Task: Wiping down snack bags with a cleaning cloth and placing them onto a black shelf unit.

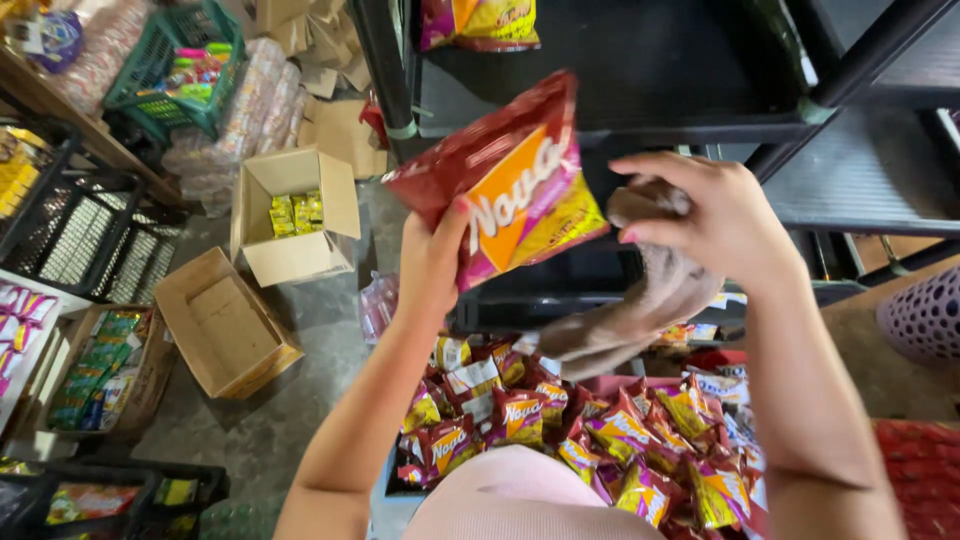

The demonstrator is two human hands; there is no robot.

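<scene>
Both hands are raised in front of the dark shelf (640, 60). Left hand (432, 262) grips the lower edge of a red and orange snack bag (510, 185), whose long axis tilts up to the right. Right hand (722, 222), just beside the bag, is closed on a brown cloth (640, 305). Below the hands lies a heap of similar bags (590, 430); left of them, open cardboard boxes (290, 215) sit on the floor.
</scene>
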